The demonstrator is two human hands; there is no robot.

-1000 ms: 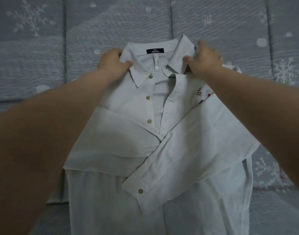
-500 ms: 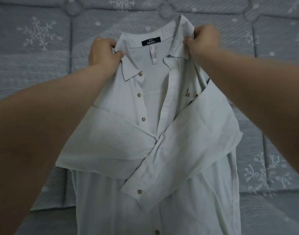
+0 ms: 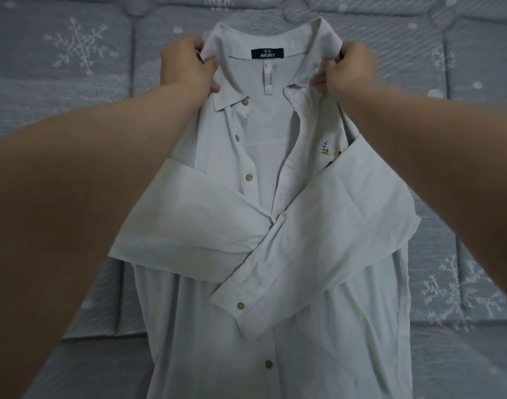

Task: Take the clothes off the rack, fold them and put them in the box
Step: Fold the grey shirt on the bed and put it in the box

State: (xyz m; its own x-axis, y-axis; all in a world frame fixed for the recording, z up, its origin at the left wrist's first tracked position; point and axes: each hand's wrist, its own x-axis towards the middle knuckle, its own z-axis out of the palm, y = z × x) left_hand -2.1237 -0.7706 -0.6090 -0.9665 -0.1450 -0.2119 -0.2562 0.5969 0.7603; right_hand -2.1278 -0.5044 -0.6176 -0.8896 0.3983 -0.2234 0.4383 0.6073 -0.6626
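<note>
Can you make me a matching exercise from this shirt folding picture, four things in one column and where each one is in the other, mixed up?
Things:
1. left hand
2. right hand
3. dark label
4. flower embroidery

Places or states:
A. inside the collar, at the back of the neck
B. grips the collar end on the picture's right
C. on the chest, partly under a folded sleeve
D. grips the collar end on the picture's left

Pairs: 1-D, 2-B, 3-A, 4-C

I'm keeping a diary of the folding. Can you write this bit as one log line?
step: folding | left hand: grips collar | right hand: grips collar | shirt: on blanket, sleeves crossed | box: unseen
</note>
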